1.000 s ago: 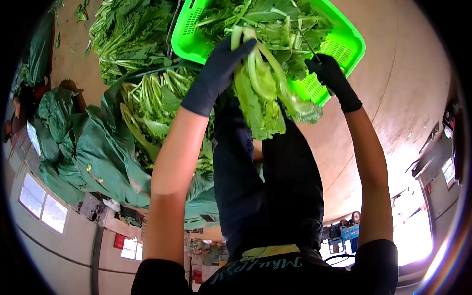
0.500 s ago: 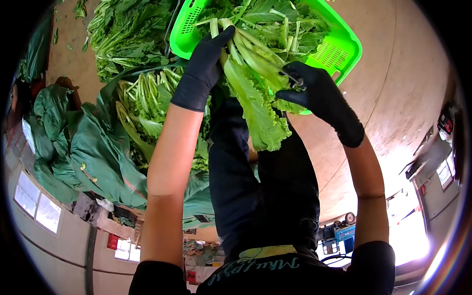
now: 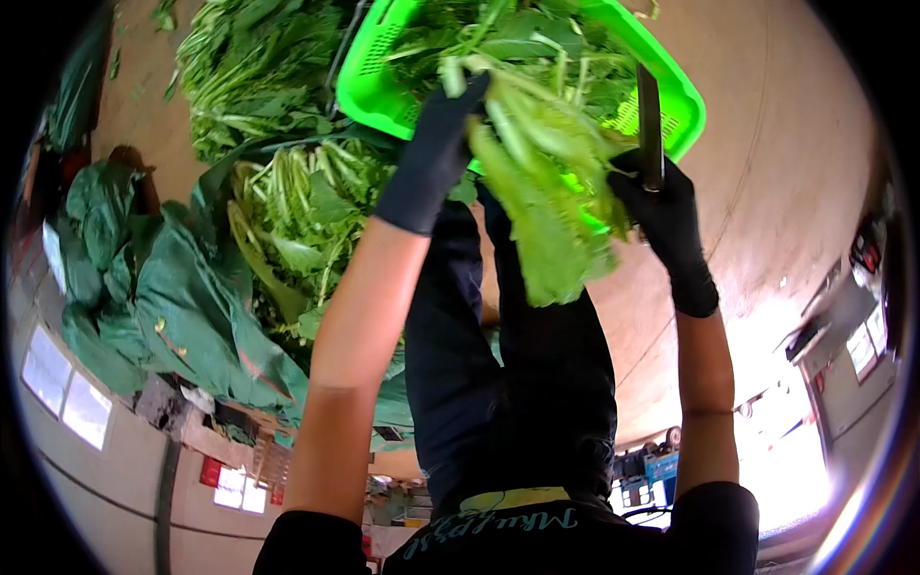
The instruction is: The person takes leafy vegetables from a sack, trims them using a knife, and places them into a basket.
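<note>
My left hand (image 3: 443, 144), in a black glove, is closed round the pale stem end of a leafy green vegetable (image 3: 546, 192), whose leaves hang down over my legs. To its right, my right hand (image 3: 661, 206), also gloved in black, grips a knife (image 3: 651, 125) with the blade pointing up, away from my body. The right fingers are close to the leaf edges; whether they touch is unclear. Behind both hands stands a bright green plastic basket (image 3: 685, 91) holding cut leafy greens (image 3: 537, 43).
A large heap of greens (image 3: 259, 72) lies left of the basket on the brown floor (image 3: 767, 163). Nearer, more greens (image 3: 302, 211) sit in an opened dark green sack (image 3: 192, 297). Windows and a blue vehicle (image 3: 661, 470) appear at the lower edges.
My left hand has shifted slightly right with the vegetable. My right hand reached in to the leaves, then drew back right, and the knife blade now points upward.
</note>
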Tool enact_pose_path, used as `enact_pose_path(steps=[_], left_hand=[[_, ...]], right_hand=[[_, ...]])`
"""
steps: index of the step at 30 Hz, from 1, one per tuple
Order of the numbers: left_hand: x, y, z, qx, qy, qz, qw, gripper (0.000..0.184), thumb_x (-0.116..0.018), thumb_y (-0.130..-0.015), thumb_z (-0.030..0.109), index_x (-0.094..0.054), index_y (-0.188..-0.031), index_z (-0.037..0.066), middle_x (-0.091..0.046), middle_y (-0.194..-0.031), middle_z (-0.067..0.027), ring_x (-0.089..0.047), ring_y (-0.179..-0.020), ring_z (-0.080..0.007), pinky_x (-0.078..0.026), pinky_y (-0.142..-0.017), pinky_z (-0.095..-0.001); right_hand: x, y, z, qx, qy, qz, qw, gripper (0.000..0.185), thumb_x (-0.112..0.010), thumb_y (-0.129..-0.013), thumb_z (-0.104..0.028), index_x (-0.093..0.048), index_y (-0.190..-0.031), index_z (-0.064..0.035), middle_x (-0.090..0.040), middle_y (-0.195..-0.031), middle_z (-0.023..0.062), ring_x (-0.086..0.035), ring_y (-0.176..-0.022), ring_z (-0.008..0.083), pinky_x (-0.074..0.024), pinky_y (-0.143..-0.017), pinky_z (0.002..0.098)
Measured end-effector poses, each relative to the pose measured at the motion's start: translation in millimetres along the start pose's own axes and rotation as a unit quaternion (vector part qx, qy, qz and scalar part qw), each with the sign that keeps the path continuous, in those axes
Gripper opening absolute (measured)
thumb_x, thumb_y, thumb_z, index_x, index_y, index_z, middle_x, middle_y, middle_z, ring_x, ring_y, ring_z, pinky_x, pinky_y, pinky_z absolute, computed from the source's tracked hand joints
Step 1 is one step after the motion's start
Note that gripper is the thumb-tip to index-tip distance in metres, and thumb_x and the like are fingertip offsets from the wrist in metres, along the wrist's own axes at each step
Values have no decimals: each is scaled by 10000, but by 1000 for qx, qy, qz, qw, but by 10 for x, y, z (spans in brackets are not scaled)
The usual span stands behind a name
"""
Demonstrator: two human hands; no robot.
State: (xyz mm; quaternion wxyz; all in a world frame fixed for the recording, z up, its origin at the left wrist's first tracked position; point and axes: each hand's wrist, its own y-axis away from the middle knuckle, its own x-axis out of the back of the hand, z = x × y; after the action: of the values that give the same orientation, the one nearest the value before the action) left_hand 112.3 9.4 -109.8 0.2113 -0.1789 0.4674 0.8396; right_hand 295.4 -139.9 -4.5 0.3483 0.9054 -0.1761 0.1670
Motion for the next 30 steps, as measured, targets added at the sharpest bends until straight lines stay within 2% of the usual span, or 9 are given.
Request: enact_pose_path(steps=[5, 9, 12, 18, 21, 22, 25, 27, 30], left_hand=[[520, -56, -400, -150, -316, 178, 920, 570, -699, -734, 309, -475, -1167, 13, -542, -1105, -155, -521, -997, -260, -430, -830, -352], [1515, 401, -198, -144, -358, 269, 883, 486, -657, -772, 219, -478, -1169, 3, -527, -1150, -160, -520, -980, -212, -410, -859, -341], [2717, 709, -252, -196, -513, 390, 739, 433, -632, -775, 168, -502, -1168, 41, -534, -1138, -198, -507, -1064, -325, -397, -886, -367], [4615, 1452, 18, -105, -543, 527, 645, 405, -555, -729, 60, -486, -1121, -17, -556, -1022, -237, -539, -933, -387, -421, -797, -408], [4961, 1525, 284, -63, -632, 441, 633, 422, -611, -778, 177, -477, -1137, 2, -548, -1036, -236, -542, -933, -382, -429, -793, -407], [5409, 1479, 176, -111, -777, 412, 462, 478, -634, -768, 244, -475, -1150, 5, -549, -1054, -224, -543, -945, -372, -428, -807, -409], [5542, 1313, 423, 141, -653, 412, 620, 521, -705, -706, 341, -545, -1065, -1, -613, -925, -176, -604, -819, -272, -470, -718, -370], [5768, 1315, 443, 122, -601, 359, 703, 527, -725, -651, 381, -577, -1005, 19, -633, -870, -165, -610, -735, -306, -485, -680, -389], [5604, 1512, 542, 100, -630, 373, 673, 500, -734, -645, 373, -592, -959, 10, -630, -832, -180, -609, -741, -314, -475, -668, -397]], right_hand=[[234, -413, 431, -45, 196, -26, 979, 267, -615, -799, -257, -578, -716, -6, -523, -578, 52, -470, -510, 137, -360, -488, 304], [96, -475, 751, -56, 236, -83, 967, 321, -583, -823, -307, -575, -690, -15, -482, -519, 43, -436, -467, 116, -323, -449, 295], [-272, -396, 911, -36, 221, -141, 964, 314, -571, -837, -273, -545, -707, 11, -460, -543, 38, -401, -538, 96, -324, -489, 288], [-979, -271, 854, -79, 226, -220, 946, 219, -570, -822, -182, -559, -741, 21, -517, -608, 89, -459, -576, 127, -373, -536, 294], [-1196, -255, 942, -70, 253, -241, 935, 180, -571, -817, -137, -555, -735, 23, -519, -609, 108, -473, -565, 153, -379, -533, 301], [-1260, -253, 977, -64, 266, -251, 929, 171, -571, -816, -124, -554, -733, 23, -519, -609, 113, -479, -562, 162, -381, -533, 303], [-1443, -262, 1053, -46, 309, -274, 910, 168, -570, -818, -119, -556, -727, 22, -526, -616, 126, -496, -561, 183, -383, -532, 308], [-1562, -233, 985, -47, 293, -277, 914, 168, -569, -823, -124, -563, -739, 21, -540, -629, 129, -506, -565, 190, -384, -532, 311], [-1684, -211, 774, -75, 287, -278, 914, 158, -576, -820, -123, -568, -769, 26, -554, -654, 114, -505, -586, 170, -397, -550, 299]])
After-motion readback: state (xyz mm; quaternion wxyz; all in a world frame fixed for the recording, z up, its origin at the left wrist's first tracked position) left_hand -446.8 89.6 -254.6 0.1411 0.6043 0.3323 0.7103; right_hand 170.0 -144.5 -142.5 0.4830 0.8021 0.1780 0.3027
